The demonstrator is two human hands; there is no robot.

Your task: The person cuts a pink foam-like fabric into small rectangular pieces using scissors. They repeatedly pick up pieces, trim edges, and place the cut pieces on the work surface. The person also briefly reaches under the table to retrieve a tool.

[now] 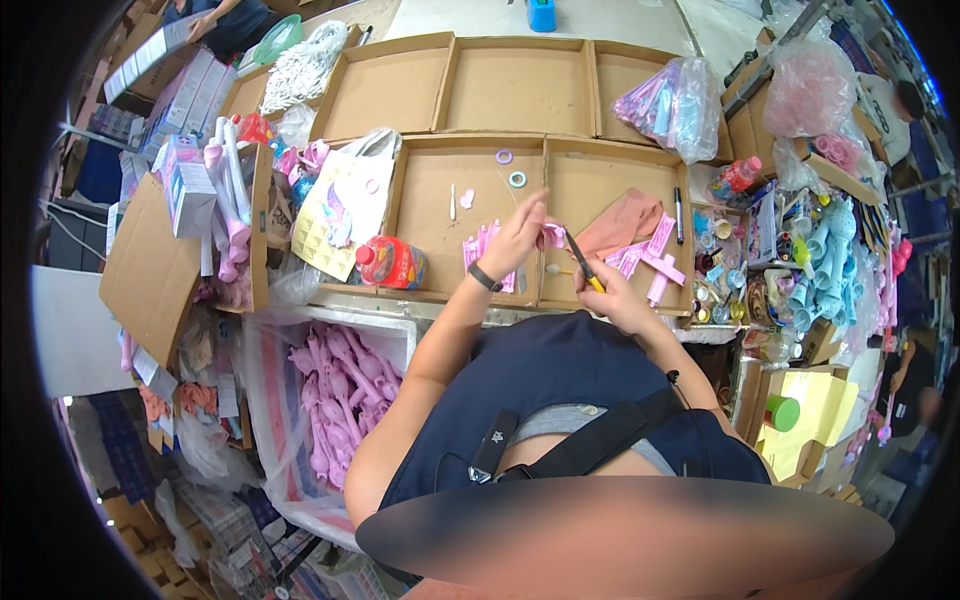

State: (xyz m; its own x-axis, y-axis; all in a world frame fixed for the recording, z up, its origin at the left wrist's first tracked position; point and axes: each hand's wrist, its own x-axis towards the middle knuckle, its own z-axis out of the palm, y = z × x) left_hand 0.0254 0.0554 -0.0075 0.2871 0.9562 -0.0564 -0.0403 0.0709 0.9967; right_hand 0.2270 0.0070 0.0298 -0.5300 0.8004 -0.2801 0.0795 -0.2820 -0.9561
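My left hand (516, 240), with a dark band at the wrist, pinches a small pink plastic piece (552, 236) over the divider of the front cardboard trays. In my right hand (618, 300) is a slim dark tool with a yellow section (596, 284), like a craft knife; its tip points up to the pink piece. Whether the tip touches it I cannot tell. Ribbed pink plastic parts (481, 245) lie under and beside my left hand. More pink parts (662, 262) and a salmon cloth (622, 224) lie beyond my right hand.
A red bottle (392, 263) stands left of the trays. Tape rolls (517, 179) lie in the left tray, a black marker (679, 215) in the right one. A lined bin of pink doll-like parts (340, 400) sits at lower left. Crowded small pots (722, 270) stand at right.
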